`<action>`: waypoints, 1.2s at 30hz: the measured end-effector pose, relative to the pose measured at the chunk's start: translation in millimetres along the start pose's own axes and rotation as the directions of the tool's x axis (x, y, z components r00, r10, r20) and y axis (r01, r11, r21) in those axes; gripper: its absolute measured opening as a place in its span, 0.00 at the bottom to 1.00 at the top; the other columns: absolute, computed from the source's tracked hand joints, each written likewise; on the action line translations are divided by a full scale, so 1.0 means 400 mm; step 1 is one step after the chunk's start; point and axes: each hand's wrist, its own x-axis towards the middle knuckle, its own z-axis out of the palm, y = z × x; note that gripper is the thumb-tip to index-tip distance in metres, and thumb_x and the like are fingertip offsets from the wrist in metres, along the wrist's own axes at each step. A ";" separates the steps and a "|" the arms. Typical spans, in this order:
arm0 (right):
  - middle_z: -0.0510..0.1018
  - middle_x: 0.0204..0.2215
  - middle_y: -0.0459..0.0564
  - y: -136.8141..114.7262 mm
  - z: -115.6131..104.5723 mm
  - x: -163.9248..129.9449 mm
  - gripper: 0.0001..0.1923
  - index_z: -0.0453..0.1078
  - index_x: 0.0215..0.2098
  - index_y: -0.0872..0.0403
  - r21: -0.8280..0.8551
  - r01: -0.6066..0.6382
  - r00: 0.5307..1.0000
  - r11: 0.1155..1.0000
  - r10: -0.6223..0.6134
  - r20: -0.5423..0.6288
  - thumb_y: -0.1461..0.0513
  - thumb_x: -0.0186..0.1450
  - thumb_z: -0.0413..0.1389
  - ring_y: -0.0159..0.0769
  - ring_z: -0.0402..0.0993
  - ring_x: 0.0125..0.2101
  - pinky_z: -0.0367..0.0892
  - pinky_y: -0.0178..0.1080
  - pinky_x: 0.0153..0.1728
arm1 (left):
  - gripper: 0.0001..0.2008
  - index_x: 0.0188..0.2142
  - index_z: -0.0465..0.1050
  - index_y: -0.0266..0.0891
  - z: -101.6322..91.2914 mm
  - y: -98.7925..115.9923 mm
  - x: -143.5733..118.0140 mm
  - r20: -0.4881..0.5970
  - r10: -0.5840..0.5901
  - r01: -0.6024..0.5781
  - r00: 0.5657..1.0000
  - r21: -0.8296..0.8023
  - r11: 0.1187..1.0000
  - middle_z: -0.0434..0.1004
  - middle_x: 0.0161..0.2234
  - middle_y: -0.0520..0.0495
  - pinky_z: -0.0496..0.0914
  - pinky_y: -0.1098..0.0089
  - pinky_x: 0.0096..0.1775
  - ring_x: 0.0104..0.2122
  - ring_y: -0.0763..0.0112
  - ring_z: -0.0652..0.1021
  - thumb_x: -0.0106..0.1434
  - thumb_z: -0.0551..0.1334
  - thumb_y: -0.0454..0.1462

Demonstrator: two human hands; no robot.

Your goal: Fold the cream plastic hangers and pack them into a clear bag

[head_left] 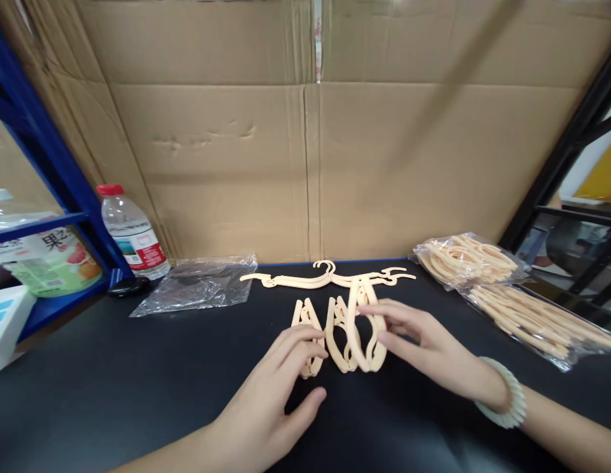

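Observation:
Three folded cream plastic hangers stand or lie in a row before me. My right hand point(408, 332) pinches the rightmost folded hanger point(355, 328) by its right side, between thumb and fingers. Just left of it is the middle folded hanger point(332, 335), partly covered by the held one. My left hand point(280, 381) reaches over the left folded hanger point(313, 322), its fingers lying across it and its thumb apart. Behind them an unfolded hanger point(305, 282) with its hook lies spread on the black table point(138, 387); whether it is one or two stacked I cannot tell.
Bagged folded hangers point(466, 259) and a second bag of hangers point(527, 318) lie at the right. An empty clear plastic bag point(202, 286) and a red-capped water bottle point(133, 230) are at the left. A cardboard wall point(226, 164) closes off the back.

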 end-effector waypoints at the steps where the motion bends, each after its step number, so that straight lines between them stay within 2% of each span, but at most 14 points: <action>1: 0.74 0.40 0.51 0.016 -0.009 0.003 0.17 0.68 0.54 0.49 -0.076 -0.034 0.999 0.997 0.031 -0.043 0.57 0.67 0.52 0.35 0.70 0.31 0.71 0.39 0.32 | 0.19 0.51 0.67 0.46 0.003 -0.001 -0.004 0.030 0.020 -0.021 0.999 0.050 0.999 0.66 0.57 0.43 0.62 0.54 0.58 0.58 0.56 0.65 0.60 0.58 0.33; 3: 0.74 0.33 0.49 0.044 -0.023 0.008 0.16 0.69 0.51 0.51 -0.213 -0.100 0.994 0.972 0.090 -0.060 0.56 0.67 0.52 0.33 0.67 0.26 0.69 0.38 0.28 | 0.22 0.54 0.66 0.47 0.009 0.001 -0.010 0.068 0.041 -0.049 0.997 0.126 0.991 0.61 0.61 0.45 0.57 0.50 0.61 0.61 0.54 0.61 0.59 0.59 0.33; 5: 0.73 0.31 0.48 0.058 -0.030 0.010 0.16 0.69 0.50 0.52 -0.299 -0.121 0.993 0.947 0.120 -0.020 0.55 0.67 0.51 0.33 0.67 0.25 0.68 0.38 0.29 | 0.25 0.57 0.64 0.48 0.014 0.004 -0.015 0.107 0.048 -0.067 0.993 0.187 0.980 0.58 0.64 0.46 0.52 0.47 0.62 0.63 0.52 0.59 0.59 0.60 0.34; 9: 0.71 0.41 0.52 0.044 -0.023 0.003 0.22 0.64 0.56 0.51 -0.410 -0.027 0.995 0.912 0.065 0.079 0.53 0.66 0.53 0.39 0.70 0.36 0.68 0.45 0.42 | 0.29 0.61 0.60 0.50 0.016 0.008 -0.020 0.169 0.016 -0.057 0.986 0.244 0.968 0.55 0.65 0.49 0.49 0.45 0.62 0.64 0.51 0.55 0.60 0.60 0.36; 13: 0.70 0.42 0.54 0.025 -0.013 -0.005 0.28 0.60 0.60 0.52 -0.511 0.011 0.989 0.860 0.067 0.133 0.53 0.64 0.56 0.42 0.70 0.39 0.67 0.47 0.43 | 0.30 0.62 0.58 0.51 0.016 0.002 -0.022 0.200 0.010 -0.062 0.980 0.255 0.965 0.54 0.65 0.48 0.47 0.43 0.62 0.64 0.50 0.54 0.60 0.60 0.37; 24: 0.68 0.38 0.53 0.034 -0.002 -0.003 0.30 0.58 0.62 0.51 -0.599 0.093 0.977 0.795 0.042 0.208 0.48 0.66 0.52 0.44 0.67 0.39 0.66 0.46 0.41 | 0.32 0.64 0.53 0.54 0.015 -0.005 -0.027 0.210 -0.022 -0.046 0.977 0.316 0.948 0.50 0.66 0.50 0.45 0.44 0.62 0.65 0.50 0.54 0.61 0.60 0.41; 36: 0.68 0.39 0.53 0.043 0.013 0.006 0.27 0.60 0.60 0.52 -0.600 0.091 0.986 0.795 0.012 0.167 0.49 0.67 0.52 0.43 0.67 0.39 0.66 0.46 0.42 | 0.31 0.64 0.55 0.51 0.009 -0.023 -0.017 0.201 0.001 -0.069 0.980 0.330 0.942 0.51 0.66 0.47 0.45 0.44 0.62 0.65 0.49 0.53 0.62 0.60 0.44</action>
